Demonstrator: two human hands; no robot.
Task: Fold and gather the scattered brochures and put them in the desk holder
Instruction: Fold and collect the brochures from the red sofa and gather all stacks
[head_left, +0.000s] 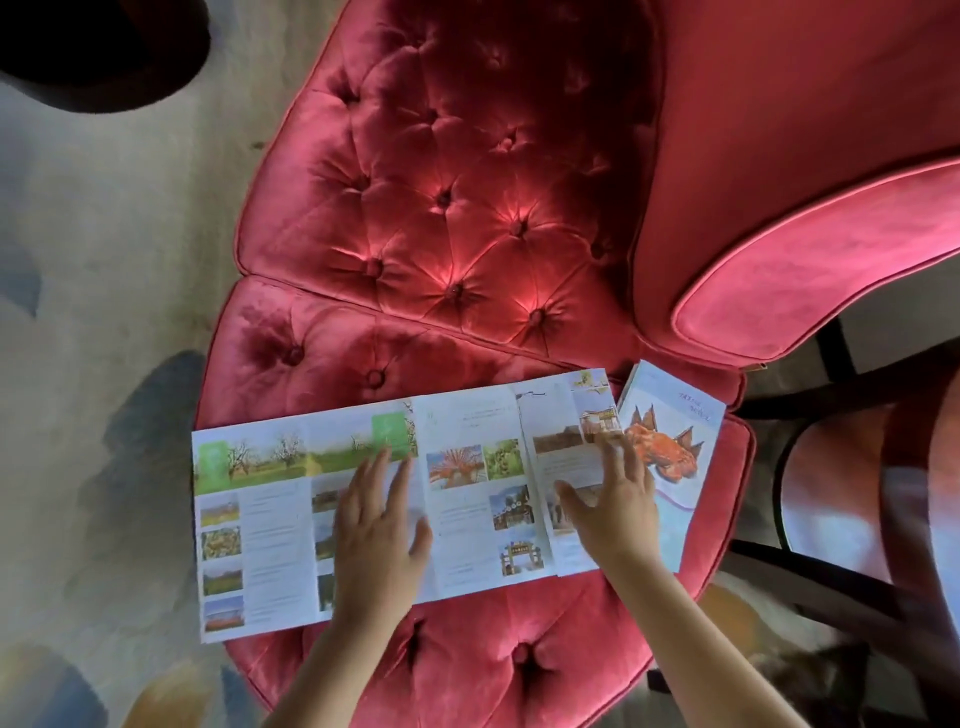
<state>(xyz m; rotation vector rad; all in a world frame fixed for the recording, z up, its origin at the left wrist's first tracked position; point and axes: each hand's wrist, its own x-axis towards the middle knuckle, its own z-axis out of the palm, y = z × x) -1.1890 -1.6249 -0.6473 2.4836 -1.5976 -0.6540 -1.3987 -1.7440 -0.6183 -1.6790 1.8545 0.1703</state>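
Paper folds true if the flat left hand (376, 525) pins the brochure (260, 519) while the spread-fingered right hand (615, 506), seemingly only touching, swings the end panel (549, 413) inward.

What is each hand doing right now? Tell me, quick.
Left hand: open, pressing flat on the unfolded brochure.
Right hand: open, fingers spread on the brochure's right end.
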